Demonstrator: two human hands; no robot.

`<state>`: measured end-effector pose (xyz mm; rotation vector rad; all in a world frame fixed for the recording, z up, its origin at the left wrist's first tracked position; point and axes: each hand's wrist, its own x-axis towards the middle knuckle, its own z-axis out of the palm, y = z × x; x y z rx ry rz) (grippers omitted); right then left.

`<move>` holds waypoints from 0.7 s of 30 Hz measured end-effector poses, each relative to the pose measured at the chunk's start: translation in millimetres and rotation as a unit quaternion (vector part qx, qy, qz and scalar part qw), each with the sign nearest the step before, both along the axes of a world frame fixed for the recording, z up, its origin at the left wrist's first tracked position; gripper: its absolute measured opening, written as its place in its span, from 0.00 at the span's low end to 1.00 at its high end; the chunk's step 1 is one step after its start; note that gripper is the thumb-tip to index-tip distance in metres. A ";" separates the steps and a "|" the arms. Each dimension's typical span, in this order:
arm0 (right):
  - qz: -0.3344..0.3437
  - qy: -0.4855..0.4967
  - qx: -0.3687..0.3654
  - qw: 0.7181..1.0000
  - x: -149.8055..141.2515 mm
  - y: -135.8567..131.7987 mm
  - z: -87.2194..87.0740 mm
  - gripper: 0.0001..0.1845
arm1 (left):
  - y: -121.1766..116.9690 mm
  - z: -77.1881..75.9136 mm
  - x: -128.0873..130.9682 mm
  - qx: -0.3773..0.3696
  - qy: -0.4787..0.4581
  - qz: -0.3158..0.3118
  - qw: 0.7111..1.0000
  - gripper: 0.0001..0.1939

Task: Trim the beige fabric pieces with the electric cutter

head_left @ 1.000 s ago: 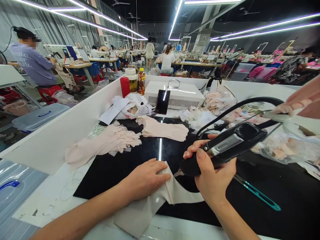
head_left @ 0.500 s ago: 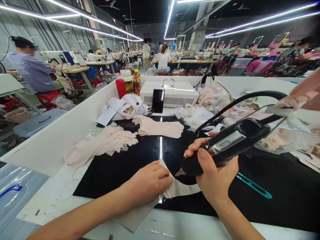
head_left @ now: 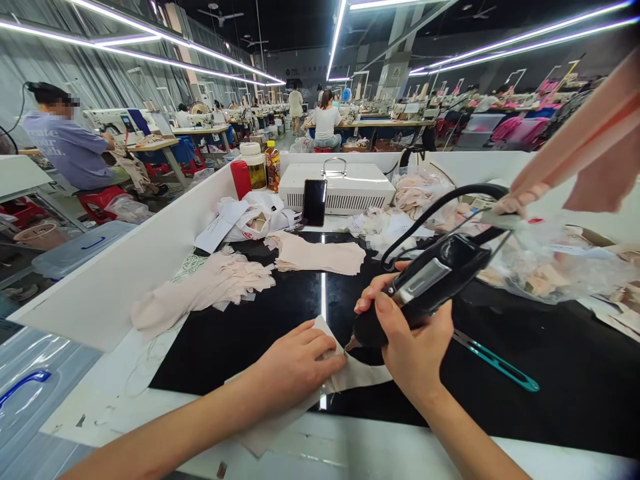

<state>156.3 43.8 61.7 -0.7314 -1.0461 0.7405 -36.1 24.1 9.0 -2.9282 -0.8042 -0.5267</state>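
Centrally, in the single head-worn view, two bare hands work over a black mat (head_left: 240, 333) on a white bench (head_left: 65, 320). The left hand (head_left: 305, 357) lies palm down, its fingers slightly bent and close together, resting on a pale cloth (head_left: 357, 377) rather than clasping anything. The cloth lies at the near edge of the mat, partly hidden by this hand and forearm; one strip runs right, toward the other wrist.

The right hand (head_left: 415, 347) is wrapped around a thick black tool (head_left: 417, 287), thumb on top and fingers curled round the far side. The tool slants down to the left, and its small tip (head_left: 351, 344) is at the cloth's edge, just beside the left fingertips — whether it touches, I cannot tell. A black cord (head_left: 425, 213) loops from its upper end, near a hanging pink strip (head_left: 575, 140).

The step in hand appears to be working the tip along the edge while the left hand steadies the cloth. Moving the tip onward would call for flat cloth, a firm grip and left fingers clear of it.

Beyond lie a neat stack (head_left: 320, 257) of pale pieces, a fanned pile (head_left: 200, 293) at left, a phone (head_left: 315, 203) leaning on a white box (head_left: 340, 183), and — right of the tool — a teal implement (head_left: 510, 372).
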 end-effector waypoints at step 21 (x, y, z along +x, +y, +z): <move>0.008 0.022 0.001 1.000 5.3 -3.2 -0.6 0.22 | -4.2 -0.8 5.6 -0.037 -0.028 -0.003 0.999 0.11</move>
